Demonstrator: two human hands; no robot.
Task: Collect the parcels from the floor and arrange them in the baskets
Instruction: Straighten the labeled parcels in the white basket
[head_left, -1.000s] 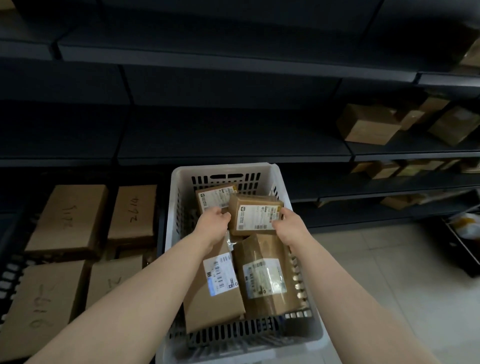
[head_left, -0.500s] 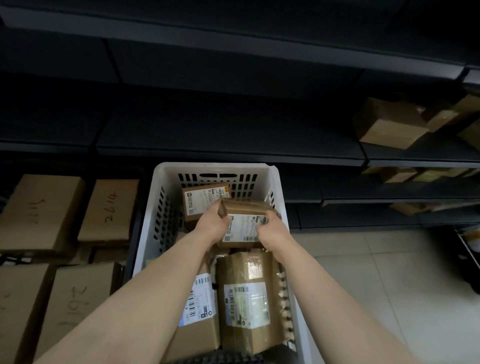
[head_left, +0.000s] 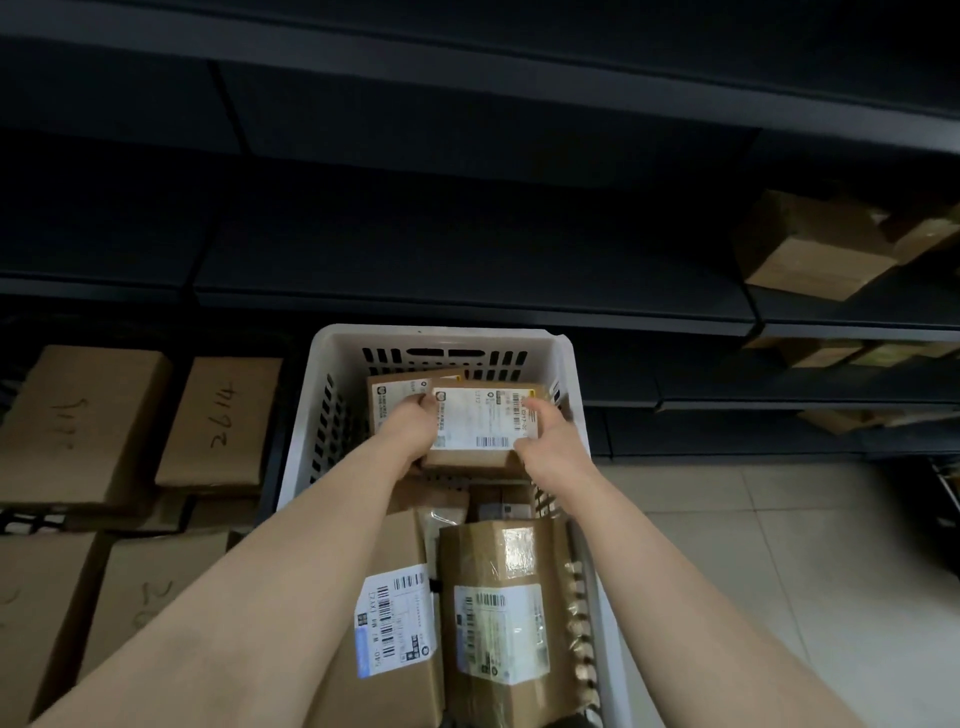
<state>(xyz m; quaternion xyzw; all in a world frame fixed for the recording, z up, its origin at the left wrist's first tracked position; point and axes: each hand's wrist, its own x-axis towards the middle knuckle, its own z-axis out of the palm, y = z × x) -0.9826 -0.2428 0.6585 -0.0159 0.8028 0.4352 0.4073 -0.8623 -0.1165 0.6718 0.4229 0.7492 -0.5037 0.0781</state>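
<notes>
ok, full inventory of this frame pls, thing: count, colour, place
white slotted plastic basket: 1, white, centre
small brown cardboard parcel with white label: 1, brown, basket's far end, held
half-hidden brown labelled parcel: 1, brown, basket's far-left corner
flat brown parcel with blue-edged label: 1, brown, basket's near left
taped brown cardboard parcel: 1, brown, basket's near right
brown cardboard boxes with handwritten numbers: at least 4, brown, left
brown cardboard boxes on shelves: several, brown, right
dark metal shelving: 1 run, dark grey, top
pale tiled floor: 1, beige, right
left hand: grips held parcel's left edge
right hand: grips its right edge
</notes>
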